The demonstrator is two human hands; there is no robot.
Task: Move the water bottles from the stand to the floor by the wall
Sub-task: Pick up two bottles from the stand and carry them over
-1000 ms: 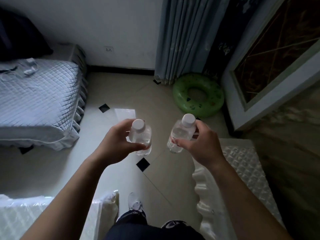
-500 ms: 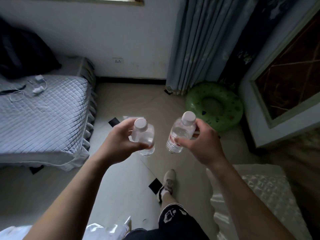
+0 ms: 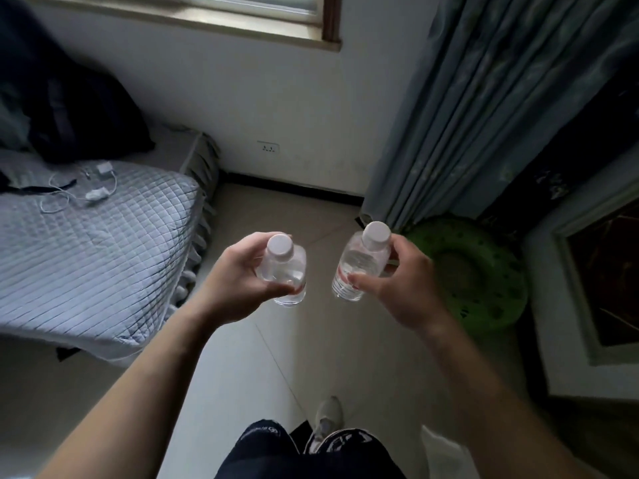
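I carry two small clear water bottles with white caps in front of me, above the tiled floor (image 3: 283,216). My left hand (image 3: 238,278) grips the left bottle (image 3: 287,267) round its body, nearly upright. My right hand (image 3: 401,288) grips the right bottle (image 3: 359,261), which tilts with its cap to the upper right. The white wall (image 3: 276,108) with a dark skirting and a socket (image 3: 268,147) lies straight ahead, beyond both bottles. The stand is out of view.
A bed with a grey quilted cover (image 3: 86,250) fills the left side, with cables and a charger on it. A green inflatable ring (image 3: 473,274) lies on the floor at the right below a blue-grey curtain (image 3: 484,108). A framed panel (image 3: 601,281) leans at far right.
I have walked towards the wall: the wall, window sill and bed have come closer, and the white padded items at the bottom have left the view. Both hands hold their bottles as before.
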